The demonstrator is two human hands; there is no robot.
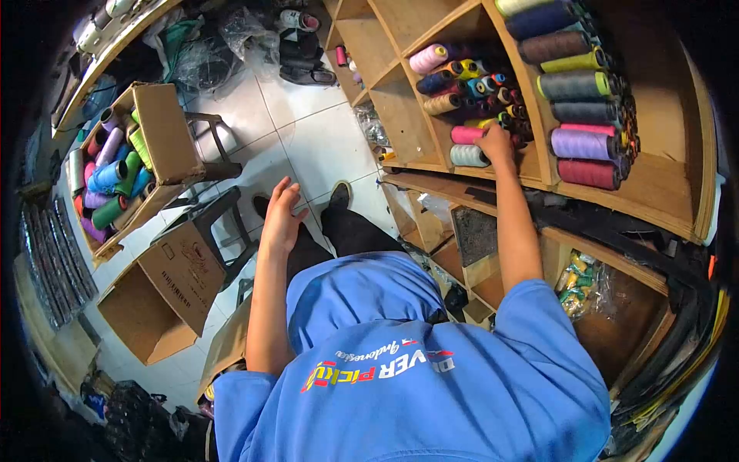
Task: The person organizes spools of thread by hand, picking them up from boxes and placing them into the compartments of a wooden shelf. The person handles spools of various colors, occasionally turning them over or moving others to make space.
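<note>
My right hand (497, 145) reaches into a cubby of the wooden shelf, its fingers closed around the inner end of a pink thread spool (466, 135); the fingertips are partly hidden. Just below that spool lies a pale grey-green spool (468, 156). Above are a tan spool (442, 105), a navy spool (433, 82) and a light pink spool (428, 58), with several more colours stacked beside them. My left hand (285, 213) hangs in the air over the tiled floor, fingers apart and slightly curled, holding nothing.
The wooden shelf (548, 154) has another cubby stacked with spools, including a lilac one (583, 144). To the left, a cardboard box (163, 115) full of spools sits by a dark chair frame (219, 208). An open carton (173, 285) lies nearby. Sandals (306, 75) and plastic bags are on the floor.
</note>
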